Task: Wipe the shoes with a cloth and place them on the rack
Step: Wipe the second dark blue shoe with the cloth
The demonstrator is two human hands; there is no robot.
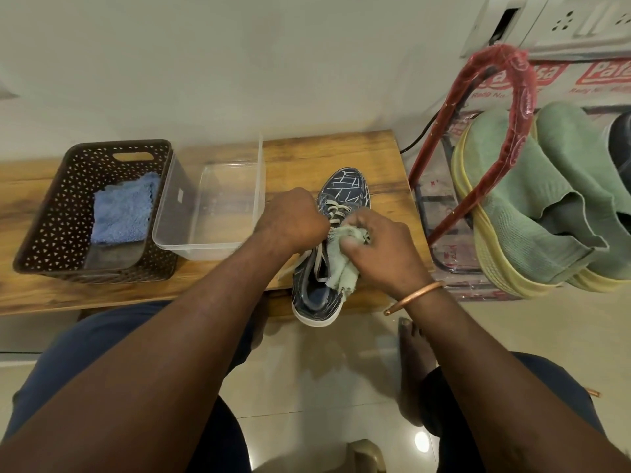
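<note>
I've got the navy sneaker [348, 186] on the wooden bench [341, 148], toe pointing away, heel hanging over the near edge. My left hand [293, 220] is curled round its left flank by the laces, pinning it. My right hand [379, 247] bunches the pale green cloth [341, 264] against the right side of the lacing. To do this well I'd say: firm hold on the left so the shoe doesn't skid off that edge, short strokes along the upper, and turn the cloth to a fresh fold before doing the white sole. The loose laces could snag, so wipe round them. The red rack [491, 138] is near on my right, with green knit shoes [532, 186] on it.
</note>
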